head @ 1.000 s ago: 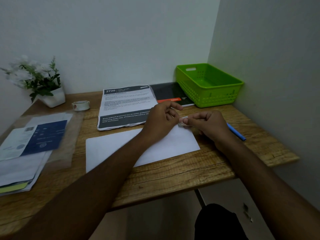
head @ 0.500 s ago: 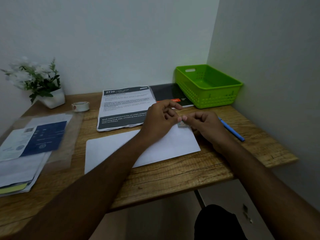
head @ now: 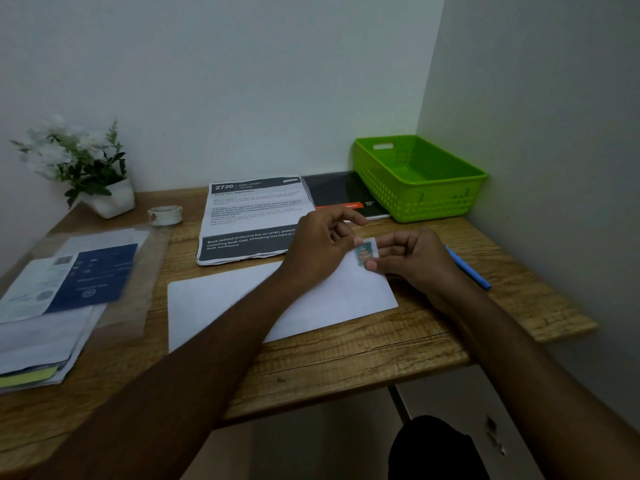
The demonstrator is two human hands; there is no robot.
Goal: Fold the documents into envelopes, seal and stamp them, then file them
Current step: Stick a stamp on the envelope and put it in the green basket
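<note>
Your left hand (head: 318,245) and right hand (head: 417,261) each pinch-grip the teal, pale-bordered stamp (head: 364,253), face up, long axis running away from you.

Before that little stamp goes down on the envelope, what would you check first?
1. Stamp gripped: ok, the left hand and right hand both pinch it.
2. Picture side facing up: ok.
3. Stamp over the white envelope's far right corner: ok.
4. Envelope lying flat on the desk: ok.
5. Backing peeled off the stamp: cannot tell.
6. Envelope sealed: cannot tell, no flap shows.
</note>
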